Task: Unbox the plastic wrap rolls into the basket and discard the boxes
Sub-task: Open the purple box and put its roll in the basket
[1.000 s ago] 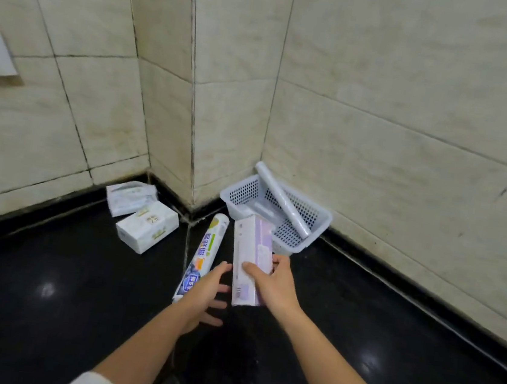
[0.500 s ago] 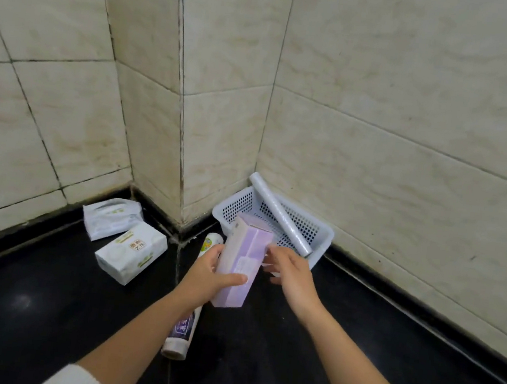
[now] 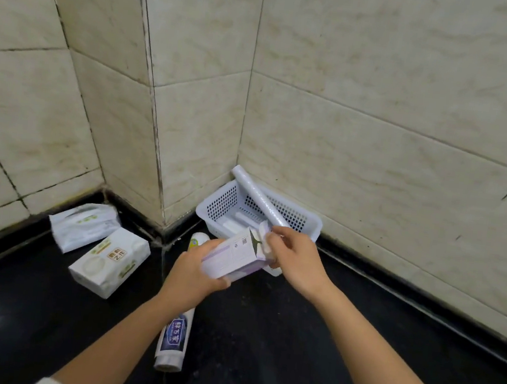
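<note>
A white and lilac plastic wrap box [image 3: 236, 257] is held level above the black floor, its far end pointing at the basket. My left hand [image 3: 193, 275] grips the box's near end from below. My right hand [image 3: 294, 258] pinches the opened end flap at the far end. A white perforated basket [image 3: 222, 202] stands in the wall corner. One bare plastic wrap roll [image 3: 256, 195] leans slanted across it, its top end against the wall. A printed roll [image 3: 175, 337] lies on the floor under my left forearm, partly hidden.
Two white tissue packs [image 3: 110, 262] [image 3: 84, 226] lie on the floor at the left by the wall. Tiled walls close in the corner behind the basket. The black glossy floor [image 3: 276, 336] spreads in front and to the right.
The box went from upright to tilted flat, now closer to the basket. My right hand shifted to the box's far end, where the flap is open. The view moved nearer.
</note>
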Demonstrator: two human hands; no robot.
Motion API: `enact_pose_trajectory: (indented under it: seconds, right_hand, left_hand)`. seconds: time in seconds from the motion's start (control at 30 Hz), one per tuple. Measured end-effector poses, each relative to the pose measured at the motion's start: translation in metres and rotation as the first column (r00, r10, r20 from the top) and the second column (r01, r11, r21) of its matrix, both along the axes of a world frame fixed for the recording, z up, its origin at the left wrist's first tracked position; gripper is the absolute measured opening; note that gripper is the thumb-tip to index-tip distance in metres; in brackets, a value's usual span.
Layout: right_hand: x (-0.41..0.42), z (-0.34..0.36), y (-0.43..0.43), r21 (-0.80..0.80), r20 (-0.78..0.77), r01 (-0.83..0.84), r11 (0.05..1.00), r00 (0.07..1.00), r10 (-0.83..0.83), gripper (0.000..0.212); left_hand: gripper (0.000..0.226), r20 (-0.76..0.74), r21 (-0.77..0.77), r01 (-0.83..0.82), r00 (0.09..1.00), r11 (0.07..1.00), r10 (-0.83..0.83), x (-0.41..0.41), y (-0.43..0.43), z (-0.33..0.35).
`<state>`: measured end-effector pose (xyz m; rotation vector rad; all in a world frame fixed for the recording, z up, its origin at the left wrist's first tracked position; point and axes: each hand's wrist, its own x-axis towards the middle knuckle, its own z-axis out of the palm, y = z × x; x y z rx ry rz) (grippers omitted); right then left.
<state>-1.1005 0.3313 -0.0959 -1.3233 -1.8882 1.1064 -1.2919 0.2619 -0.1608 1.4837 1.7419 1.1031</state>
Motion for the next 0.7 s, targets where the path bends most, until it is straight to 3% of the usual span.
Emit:
enact_pose_trajectory:
  seconds: [0.1, 0.2, 0.27, 0.37, 0.47, 0.6, 0.7]
  right_hand:
    - [0.010, 0.000, 0.008, 0.048, -0.002, 0.050, 0.998, 0.999, -0.050, 0.025]
    - [0.020, -0.004, 0.013, 0.379, 0.322, -0.034, 0.925, 0.942, -0.098, 0.047]
    - [0.018, -0.007, 0.010, 0.466, 0.365, -0.140, 0.874, 0.930, -0.046, 0.039]
    - [0.008, -0.003, 0.003, 0.142, 0.085, -0.052, 0.989, 0.996, 0.040, 0.017]
    - [0.000, 0.000, -0.001, -0.085, -0.139, -0.023, 0.996, 0.990, 0.011, 0.017]
    - [0.006, 0.001, -0.001, -0.089, -0.203, 0.021, 0.996, 0.978, -0.039, 0.023]
    - [0.012, 0.001, -0.002, -0.047, -0.180, -0.021, 0.999, 0.984, 0.012, 0.004]
  left_hand:
    - [0.064, 0.061, -0.031, 0.007, 0.998, 0.999, -0.005, -0.004, -0.006, -0.005]
    - [0.062, 0.106, -0.036, 0.013, 0.994, 0.999, -0.009, -0.004, -0.009, -0.007]
    - [0.063, 0.105, -0.018, 0.013, 0.994, 1.000, -0.011, -0.002, -0.010, -0.006]
    - [0.064, 0.070, 0.029, -0.006, 0.998, 1.000, 0.004, 0.000, -0.008, -0.003]
    - [0.066, 0.030, 0.062, -0.028, 0.999, 0.998, 0.027, 0.001, -0.008, -0.002]
    - [0.069, 0.035, 0.064, -0.049, 0.998, 0.997, 0.047, 0.001, -0.008, -0.003]
    - [0.069, 0.072, 0.059, -0.053, 0.996, 0.997, 0.049, 0.000, -0.008, -0.004]
